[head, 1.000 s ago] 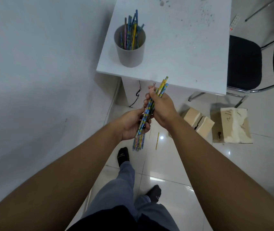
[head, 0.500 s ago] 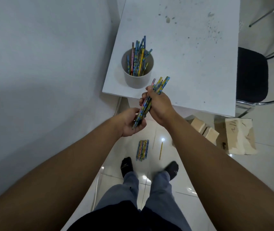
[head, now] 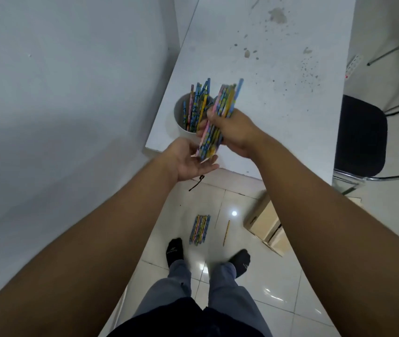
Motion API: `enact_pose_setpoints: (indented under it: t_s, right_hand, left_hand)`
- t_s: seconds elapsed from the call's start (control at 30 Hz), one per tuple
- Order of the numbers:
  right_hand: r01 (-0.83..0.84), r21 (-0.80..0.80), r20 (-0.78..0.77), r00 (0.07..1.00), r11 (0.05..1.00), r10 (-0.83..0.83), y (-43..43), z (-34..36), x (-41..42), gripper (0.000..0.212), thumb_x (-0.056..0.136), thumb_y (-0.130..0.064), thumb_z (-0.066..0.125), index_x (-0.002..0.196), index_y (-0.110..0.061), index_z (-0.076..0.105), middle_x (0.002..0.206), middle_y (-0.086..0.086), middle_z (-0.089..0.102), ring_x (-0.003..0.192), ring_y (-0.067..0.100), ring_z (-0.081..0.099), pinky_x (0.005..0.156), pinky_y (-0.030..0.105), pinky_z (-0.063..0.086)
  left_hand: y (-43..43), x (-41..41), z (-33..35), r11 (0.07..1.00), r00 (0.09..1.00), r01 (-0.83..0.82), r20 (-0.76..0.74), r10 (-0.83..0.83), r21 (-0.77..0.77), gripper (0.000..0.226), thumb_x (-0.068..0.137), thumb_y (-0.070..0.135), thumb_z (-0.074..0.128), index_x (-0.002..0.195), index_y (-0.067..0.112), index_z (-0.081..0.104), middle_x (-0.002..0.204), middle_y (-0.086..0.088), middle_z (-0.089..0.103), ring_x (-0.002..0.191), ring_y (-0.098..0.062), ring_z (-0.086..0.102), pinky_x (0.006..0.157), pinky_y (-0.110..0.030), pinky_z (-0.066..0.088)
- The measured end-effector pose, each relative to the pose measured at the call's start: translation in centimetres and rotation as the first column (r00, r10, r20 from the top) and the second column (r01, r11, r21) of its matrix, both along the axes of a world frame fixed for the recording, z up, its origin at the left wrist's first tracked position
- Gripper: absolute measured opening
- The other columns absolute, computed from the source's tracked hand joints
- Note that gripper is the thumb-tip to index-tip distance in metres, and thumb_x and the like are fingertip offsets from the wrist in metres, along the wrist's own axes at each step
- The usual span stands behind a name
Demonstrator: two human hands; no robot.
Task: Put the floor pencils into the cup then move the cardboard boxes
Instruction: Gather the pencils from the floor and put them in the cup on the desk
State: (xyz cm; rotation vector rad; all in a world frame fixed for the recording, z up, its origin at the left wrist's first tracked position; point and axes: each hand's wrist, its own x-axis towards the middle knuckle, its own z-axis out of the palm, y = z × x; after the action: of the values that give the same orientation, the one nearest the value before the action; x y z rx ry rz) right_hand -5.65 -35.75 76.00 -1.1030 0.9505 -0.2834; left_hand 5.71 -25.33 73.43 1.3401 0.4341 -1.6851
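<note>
My right hand [head: 232, 132] grips a bundle of colourful pencils [head: 220, 117], held upright and tilted, right beside the grey cup [head: 181, 120] at the near left corner of the white table [head: 278, 69]. The cup holds several pencils. My left hand [head: 191, 159] is open, palm up, just under the lower ends of the bundle. On the floor lie a cluster of pencils [head: 199, 229] and one single yellow pencil [head: 226, 233]. A cardboard box [head: 266, 222] sits on the floor, partly hidden by my right forearm.
A white wall [head: 72, 93] runs along the left. A black chair [head: 361, 135] stands to the right of the table. My feet in black socks [head: 175, 250] stand on the glossy tiles just behind the floor pencils.
Both hands rose with the bundle towards the cup. My left hand let go of the bundle's lower end and opened under it. The view moved closer to the table.
</note>
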Motion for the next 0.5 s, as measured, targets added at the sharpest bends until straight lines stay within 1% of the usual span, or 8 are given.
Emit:
enact_pose_setpoints:
  t_s: [0.07,0.1,0.17,0.27,0.33,0.37,0.43,0.5]
  right_hand:
    - [0.069,-0.01,0.068,0.995,0.998,-0.069,-1.7,0.9,1.0,0.015,0.113,-0.014,0.049,0.122,-0.003,0.054,0.099,0.016,0.071,0.093,0.032,0.074,0.097,0.053,0.06]
    - [0.109,-0.014,0.101,0.989,0.994,-0.107,-2.4,1.2,1.5,0.014,0.113,-0.013,0.049,0.121,-0.003,0.053,0.099,0.017,0.07,0.094,0.033,0.073,0.098,0.053,0.06]
    - [0.186,-0.021,0.156,0.971,0.982,-0.181,-3.6,1.8,2.7,0.01,0.113,-0.013,0.049,0.114,-0.005,0.054,0.098,0.017,0.07,0.095,0.033,0.073,0.101,0.052,0.059]
    - [0.262,-0.053,0.202,0.948,0.964,-0.247,-4.7,1.8,4.4,0.009,0.113,-0.013,0.047,0.109,-0.008,0.054,0.094,0.015,0.07,0.093,0.032,0.073,0.101,0.05,0.059]
    - [0.252,-0.098,0.203,0.952,0.963,-0.229,-4.7,1.5,5.5,0.01,0.113,-0.012,0.047,0.108,-0.008,0.055,0.092,0.016,0.069,0.091,0.032,0.072,0.097,0.048,0.061]
    - [0.227,-0.139,0.186,0.962,0.964,-0.2,-4.7,1.2,5.9,0.01,0.113,-0.013,0.047,0.109,-0.008,0.055,0.093,0.016,0.07,0.09,0.03,0.073,0.093,0.044,0.063]
    - [0.149,-0.24,0.115,0.986,0.959,-0.125,-4.2,0.4,6.5,0.011,0.112,-0.014,0.049,0.112,-0.007,0.058,0.097,0.018,0.072,0.087,0.023,0.074,0.083,0.032,0.063]
    - [0.057,-0.315,0.021,0.998,0.947,-0.054,-3.3,-0.5,7.0,0.013,0.111,-0.015,0.051,0.115,-0.008,0.06,0.104,0.018,0.076,0.09,0.02,0.075,0.086,0.028,0.06]
  left_hand:
    - [-0.5,1.4,0.4,0.999,0.996,0.011,0.086,-0.014,0.042,0.025,0.102,0.014,0.04,0.111,0.003,0.061,0.113,-0.017,0.066,0.107,-0.034,0.066,0.078,-0.055,0.057]
    - [-0.7,2.1,0.4,0.998,0.991,-0.004,0.134,-0.004,0.059,0.025,0.103,0.019,0.042,0.113,0.006,0.061,0.116,-0.016,0.066,0.106,-0.034,0.066,0.077,-0.053,0.058]
    - [-1.3,3.5,0.3,0.996,0.979,-0.048,0.204,0.033,0.069,0.031,0.105,0.031,0.046,0.123,0.007,0.056,0.118,-0.017,0.064,0.104,-0.035,0.067,0.077,-0.051,0.059]
    - [-1.9,4.6,0.1,0.995,0.979,-0.075,0.196,0.061,0.063,0.044,0.105,0.039,0.048,0.135,0.006,0.045,0.12,-0.022,0.061,0.102,-0.039,0.069,0.077,-0.054,0.062]
    - [-2.1,4.7,-0.1,0.995,0.981,-0.077,0.183,0.064,0.068,0.047,0.105,0.039,0.048,0.137,0.005,0.042,0.121,-0.024,0.059,0.101,-0.04,0.069,0.079,-0.056,0.061]
    - [-2.2,4.6,-0.2,0.995,0.981,-0.076,0.183,0.063,0.07,0.048,0.105,0.04,0.048,0.137,0.005,0.041,0.122,-0.024,0.058,0.101,-0.041,0.069,0.082,-0.056,0.061]
    - [-2.3,4.4,-0.5,0.995,0.981,-0.07,0.185,0.055,0.071,0.049,0.105,0.042,0.047,0.137,0.005,0.042,0.123,-0.024,0.057,0.101,-0.04,0.069,0.088,-0.057,0.06]
    - [-2.2,4.3,-0.9,0.996,0.984,-0.068,0.168,0.057,0.059,0.051,0.106,0.045,0.047,0.138,0.006,0.042,0.125,-0.024,0.057,0.102,-0.041,0.069,0.092,-0.057,0.059]
